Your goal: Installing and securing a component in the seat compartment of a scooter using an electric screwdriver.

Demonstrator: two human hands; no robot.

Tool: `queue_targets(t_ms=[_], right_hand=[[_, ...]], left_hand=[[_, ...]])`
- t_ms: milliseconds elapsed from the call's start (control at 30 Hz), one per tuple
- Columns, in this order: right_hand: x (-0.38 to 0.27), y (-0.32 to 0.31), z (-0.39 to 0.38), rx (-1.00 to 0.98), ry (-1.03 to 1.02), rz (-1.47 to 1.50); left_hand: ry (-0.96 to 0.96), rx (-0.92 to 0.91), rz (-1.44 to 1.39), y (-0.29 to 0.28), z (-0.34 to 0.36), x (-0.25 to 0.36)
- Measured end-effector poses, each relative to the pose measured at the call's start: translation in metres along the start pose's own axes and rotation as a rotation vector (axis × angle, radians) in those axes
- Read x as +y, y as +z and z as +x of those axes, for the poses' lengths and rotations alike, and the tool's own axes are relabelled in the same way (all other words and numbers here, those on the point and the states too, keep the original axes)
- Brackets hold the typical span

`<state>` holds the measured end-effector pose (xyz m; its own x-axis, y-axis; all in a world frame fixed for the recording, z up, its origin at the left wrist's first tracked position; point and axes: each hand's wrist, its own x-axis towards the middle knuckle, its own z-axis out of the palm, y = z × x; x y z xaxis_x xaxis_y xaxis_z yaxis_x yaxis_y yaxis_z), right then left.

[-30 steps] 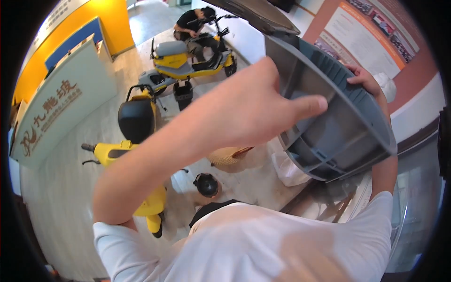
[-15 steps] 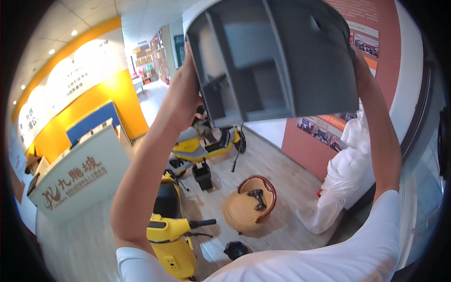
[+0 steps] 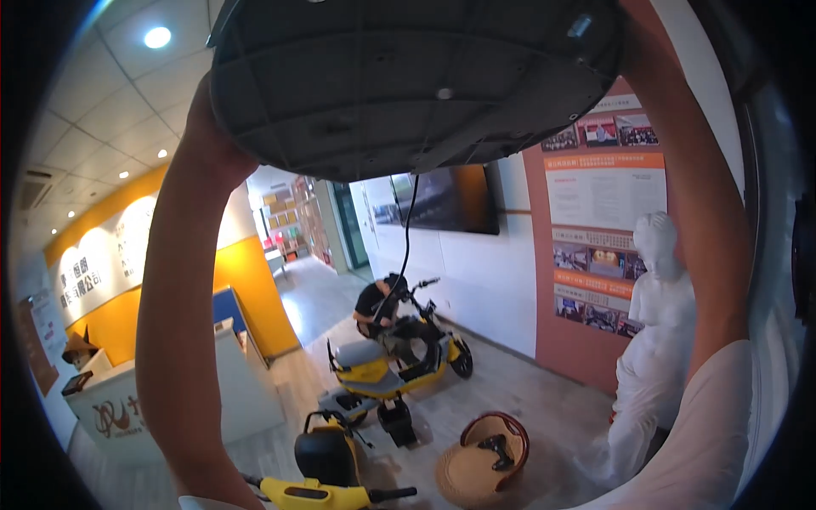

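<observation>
Overhead I hold up a big black rounded plastic housing [image 3: 408, 93], its broad ribbed underside with a few screw heads turned toward me. My left hand [image 3: 217, 132] grips its left side, the fingers mostly hidden behind it. My right hand [image 3: 642, 42] is at its right side, dark and partly cut off by the picture edge. A thin black cable [image 3: 408, 229] hangs from the housing's lower edge.
Below stand a yellow scooter [image 3: 387, 374] with a person [image 3: 378, 310] bent over beside it, and a nearer yellow scooter [image 3: 314, 489]. A cordless drill [image 3: 495, 453] lies on a woven chair [image 3: 463, 467]. A white statue [image 3: 654, 340] is at right, a counter [image 3: 187, 399] at left.
Both arms have raised the housing and tipped it, so its ribbed underside shows instead of its open compartments. My view has tilted up, bringing the wall screen and the bent-over person into sight.
</observation>
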<state>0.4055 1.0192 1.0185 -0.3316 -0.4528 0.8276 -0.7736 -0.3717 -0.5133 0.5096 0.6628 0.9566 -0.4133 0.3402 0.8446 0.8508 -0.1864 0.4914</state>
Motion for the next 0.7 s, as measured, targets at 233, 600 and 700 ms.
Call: queue_targets(t_ms=[233,600,700], right_hand=[[-0.055,0.005,-0.027,-0.005,-0.116,-0.130],[-0.053,0.024,-0.019,-0.044,-0.102,-0.110],[-0.059,0.021,-0.025,0.018,-0.082,-0.159]], left_hand=[[0.012,0.201,0.004,0.029,0.008,0.028],[0.010,0.391,0.042,0.027,-0.012,0.040],[-0.003,0.370,0.024,0.029,-0.006,0.038]])
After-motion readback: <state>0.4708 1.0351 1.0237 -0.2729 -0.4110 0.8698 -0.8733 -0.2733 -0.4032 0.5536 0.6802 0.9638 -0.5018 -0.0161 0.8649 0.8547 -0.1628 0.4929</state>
